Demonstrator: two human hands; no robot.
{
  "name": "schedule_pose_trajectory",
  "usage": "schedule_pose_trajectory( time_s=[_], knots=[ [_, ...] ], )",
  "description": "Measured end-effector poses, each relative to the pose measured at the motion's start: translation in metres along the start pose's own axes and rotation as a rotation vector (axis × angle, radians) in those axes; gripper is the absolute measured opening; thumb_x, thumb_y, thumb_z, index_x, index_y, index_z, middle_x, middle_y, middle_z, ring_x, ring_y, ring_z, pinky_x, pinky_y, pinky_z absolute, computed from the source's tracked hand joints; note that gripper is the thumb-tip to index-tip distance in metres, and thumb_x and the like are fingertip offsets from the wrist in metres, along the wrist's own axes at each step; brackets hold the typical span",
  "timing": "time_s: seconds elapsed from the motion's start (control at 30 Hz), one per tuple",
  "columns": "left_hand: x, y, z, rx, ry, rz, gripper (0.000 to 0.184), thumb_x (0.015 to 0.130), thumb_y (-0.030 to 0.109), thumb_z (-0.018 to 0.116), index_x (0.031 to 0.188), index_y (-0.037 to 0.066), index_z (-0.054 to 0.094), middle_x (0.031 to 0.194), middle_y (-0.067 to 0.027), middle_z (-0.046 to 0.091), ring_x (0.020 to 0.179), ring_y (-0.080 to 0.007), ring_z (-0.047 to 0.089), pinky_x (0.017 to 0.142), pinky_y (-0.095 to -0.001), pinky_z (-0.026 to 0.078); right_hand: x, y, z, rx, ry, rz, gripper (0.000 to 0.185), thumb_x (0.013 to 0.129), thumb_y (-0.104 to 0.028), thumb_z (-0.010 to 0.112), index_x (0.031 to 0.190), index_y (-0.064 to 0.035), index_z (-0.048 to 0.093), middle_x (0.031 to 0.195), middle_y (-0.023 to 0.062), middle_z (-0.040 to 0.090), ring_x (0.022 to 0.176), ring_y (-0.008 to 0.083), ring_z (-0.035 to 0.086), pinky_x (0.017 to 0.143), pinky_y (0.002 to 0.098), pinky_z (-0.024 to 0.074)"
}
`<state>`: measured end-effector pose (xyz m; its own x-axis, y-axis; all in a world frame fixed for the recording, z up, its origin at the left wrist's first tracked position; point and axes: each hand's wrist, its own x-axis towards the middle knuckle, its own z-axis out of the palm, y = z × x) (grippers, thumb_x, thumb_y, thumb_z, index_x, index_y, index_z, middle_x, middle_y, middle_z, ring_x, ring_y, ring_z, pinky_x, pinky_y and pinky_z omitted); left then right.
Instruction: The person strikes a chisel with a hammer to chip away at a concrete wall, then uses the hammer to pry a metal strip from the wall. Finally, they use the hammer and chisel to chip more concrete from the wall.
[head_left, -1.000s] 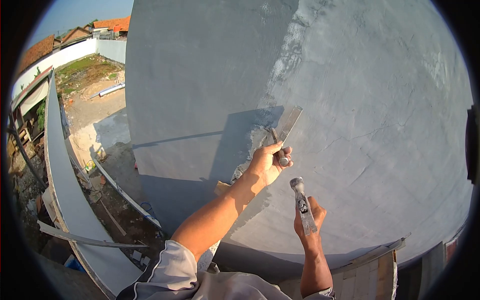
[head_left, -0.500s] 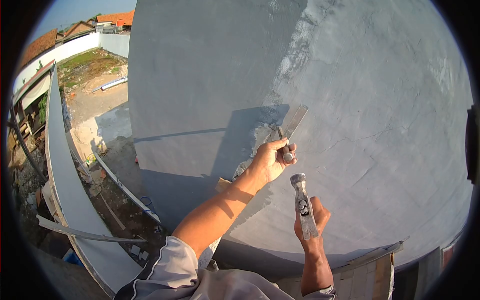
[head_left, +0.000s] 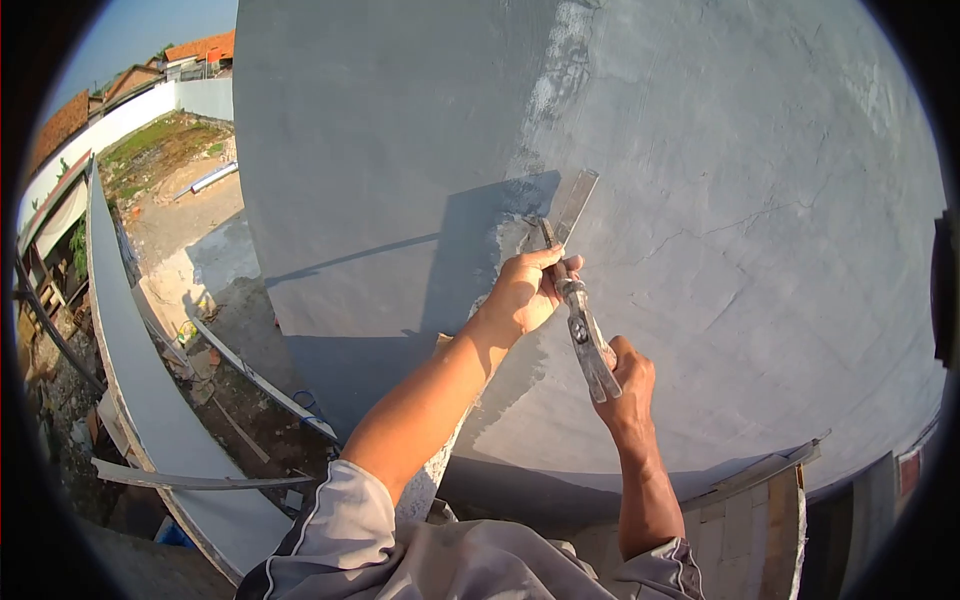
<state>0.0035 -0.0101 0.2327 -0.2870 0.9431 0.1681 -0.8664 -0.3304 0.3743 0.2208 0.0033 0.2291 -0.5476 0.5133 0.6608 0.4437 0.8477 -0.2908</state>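
Note:
My left hand (head_left: 527, 290) is closed round a chisel (head_left: 547, 232), whose tip meets the rough, chipped strip (head_left: 512, 238) of the grey wall (head_left: 720, 300). A flat metal bar (head_left: 578, 205) sticks up beyond the same hand, angled to the right; its lower end is hidden by the fingers. My right hand (head_left: 628, 388) grips a claw hammer (head_left: 584, 340), its fingers wrapped round a handle that is mostly hidden. The hammer's striking face is at the chisel's near end, just below my left fingers.
Wooden boards (head_left: 730, 540) lie below the wall at the lower right. A long curved ledge (head_left: 150, 380) runs down the left side, with a thin strip (head_left: 200, 482) across it. Beyond are rubble, a yard (head_left: 165, 150) and a white boundary wall (head_left: 150, 103).
The hammer in my right hand has moved up and left, from below the chisel to its near end. My left hand keeps its hold. The view has shifted slightly.

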Motion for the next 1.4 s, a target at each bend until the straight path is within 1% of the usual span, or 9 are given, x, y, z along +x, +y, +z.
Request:
schedule_pose_trajectory(
  time_s=[0.23,0.47,0.57,0.67,0.77,0.83,1.17,1.27,1.4],
  knots=[
    [-0.041,0.04,-0.064,0.299,0.094,-0.072,0.025,0.101,0.015,0.057,0.123,0.002,0.057,0.088,-0.0076,0.065,0.058,-0.009,0.052,0.048,-0.0228,0.039,-0.1,0.056,0.032,0.301,-0.061,0.258,0.024,0.085,-0.006,0.069,0.068,-0.0005,0.054,0.056,0.0177,0.052,0.047,0.0294,0.052,0.05,0.0394,0.0434],
    [-0.078,0.025,-0.103,0.507,0.212,-0.02,0.03,0.101,0.017,0.055,0.126,0.002,0.056,0.081,-0.0072,0.065,0.048,-0.0084,0.053,0.038,-0.023,0.041,-0.229,0.078,0.071,0.233,-0.357,0.635,0.029,0.088,-0.024,0.076,0.077,-0.0002,0.063,0.071,0.0241,0.066,0.07,0.0462,0.066,0.06,0.0461,0.0509],
    [-0.07,0.027,-0.076,0.566,0.207,0.039,0.026,0.098,0.015,0.053,0.119,0.001,0.057,0.079,-0.0088,0.065,0.047,-0.0093,0.051,0.037,-0.0249,0.039,-0.236,0.073,0.073,0.263,-0.358,0.558,0.034,0.09,-0.024,0.077,0.074,0.0015,0.062,0.059,0.014,0.059,0.053,0.017,0.052,0.054,0.0371,0.0466],
    [-0.056,0.034,-0.052,0.625,0.165,0.077,0.026,0.097,0.015,0.052,0.117,-0.001,0.057,0.079,-0.0091,0.065,0.047,-0.0095,0.052,0.037,-0.0248,0.039,-0.227,0.069,0.071,0.255,-0.391,0.492,0.033,0.09,-0.025,0.077,0.076,0.0006,0.063,0.061,0.0131,0.061,0.053,0.0183,0.053,0.054,0.0372,0.0472],
    [-0.047,0.042,-0.041,0.622,0.155,0.096,0.038,0.097,0.015,0.053,0.13,-0.004,0.054,0.084,-0.0094,0.065,0.05,-0.0104,0.053,0.04,-0.0247,0.04,-0.214,0.059,0.063,0.322,-0.456,0.589,0.03,0.088,-0.028,0.078,0.081,-0.0012,0.066,0.073,0.0221,0.068,0.073,0.0448,0.068,0.064,0.0441,0.0532],
    [-0.044,0.049,-0.041,0.655,0.157,0.095,0.047,0.097,0.015,0.053,0.139,-0.005,0.051,0.088,-0.0099,0.065,0.051,-0.0109,0.054,0.041,-0.0247,0.041,-0.22,0.064,0.067,0.332,-0.449,0.595,0.03,0.088,-0.029,0.078,0.084,-0.001,0.068,0.074,0.0217,0.069,0.073,0.0441,0.068,0.064,0.0432,0.0535],
    [-0.041,0.051,-0.041,0.631,0.21,0.107,0.02,0.095,0.014,0.055,0.107,-0.001,0.062,0.08,-0.0109,0.065,0.05,-0.0121,0.054,0.04,-0.0274,0.041,-0.226,0.057,0.067,0.404,-0.471,0.65,0.032,0.091,-0.031,0.075,0.098,0.0,0.072,0.079,0.0211,0.072,0.073,0.0348,0.073,0.067,0.041,0.0546],
    [-0.037,0.051,-0.038,0.62,0.207,0.088,0.018,0.096,0.014,0.055,0.106,0.001,0.062,0.078,-0.0104,0.065,0.049,-0.0119,0.054,0.04,-0.0274,0.04,-0.218,0.05,0.067,0.451,-0.443,0.63,0.032,0.092,-0.027,0.076,0.087,0.0028,0.065,0.069,0.0038,0.061,0.067,0.0103,0.051,0.062,0.033,0.0474],
    [-0.027,0.049,-0.042,0.52,0.184,0.048,0.023,0.099,0.017,0.056,0.113,0.0,0.061,0.08,-0.0078,0.064,0.052,-0.0115,0.054,0.042,-0.0262,0.04,-0.2,0.052,0.065,0.616,-0.363,0.56,0.039,0.094,-0.036,0.074,0.099,0.0026,0.067,0.066,0.0043,0.057,0.064,0.0133,0.052,0.059,0.0341,0.0462]
  ],
)
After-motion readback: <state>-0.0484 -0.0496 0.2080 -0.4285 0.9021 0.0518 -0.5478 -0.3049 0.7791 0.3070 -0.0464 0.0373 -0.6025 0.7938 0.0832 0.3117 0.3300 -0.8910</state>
